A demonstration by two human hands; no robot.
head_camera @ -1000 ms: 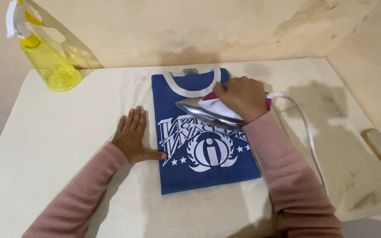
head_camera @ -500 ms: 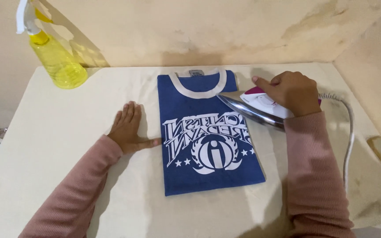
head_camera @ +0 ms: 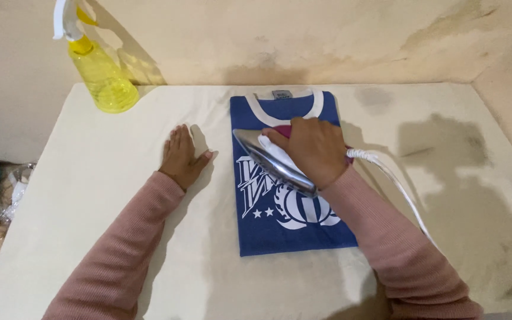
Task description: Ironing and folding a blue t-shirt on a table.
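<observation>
Folded blue shirt (head_camera: pixel 291 228) lies on the cream table (head_camera: pixel 90 195), collar toward the wall. Right hand (head_camera: pixel 309 148) has its grip clenched on the iron (head_camera: pixel 274 163), pressing the shirt's printed front. Left hand (head_camera: pixel 182 155) rests flat, fingers released, beside it. Yellow spray bottle (head_camera: pixel 99 74) stands far left.

One shirt (head_camera: pixel 285 231), one iron (head_camera: pixel 271 163), one spray bottle (head_camera: pixel 99 74), two hands.

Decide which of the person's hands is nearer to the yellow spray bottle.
Left. The left hand lies flat on the cream cloth below and right of the spray bottle; the right hand grips the iron, farther right.
</observation>
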